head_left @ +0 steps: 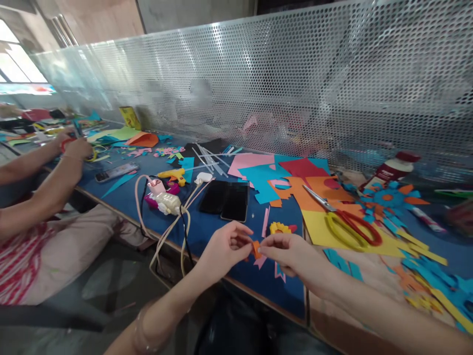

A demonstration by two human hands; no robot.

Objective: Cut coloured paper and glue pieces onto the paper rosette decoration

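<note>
My left hand (pixel 229 246) pinches the left side of a small orange paper piece (pixel 256 250) above the table's front edge. On the other side of that piece, the fingertips of my right hand (pixel 291 251) are closed on it. A yellow paper flower (pixel 280 228) lies just behind my right hand. Pink paper strips (pixel 265 222) are beside the flower, and pink notched paper tails (pixel 280 272) show below my fingers. Scissors with yellow and red handles (pixel 343 224) rest on orange and yellow sheets (pixel 314 222) at the right.
Phones (pixel 235 201), a yellow glue gun (pixel 173 175) and tangled cables (pixel 186 222) lie on the blue table (pixel 121 199). A bottle (pixel 391 170) and blue paper flowers (pixel 389 197) are at right. Another person's hands (pixel 76 148) work at left. A perforated metal panel (pixel 258 74) stands behind.
</note>
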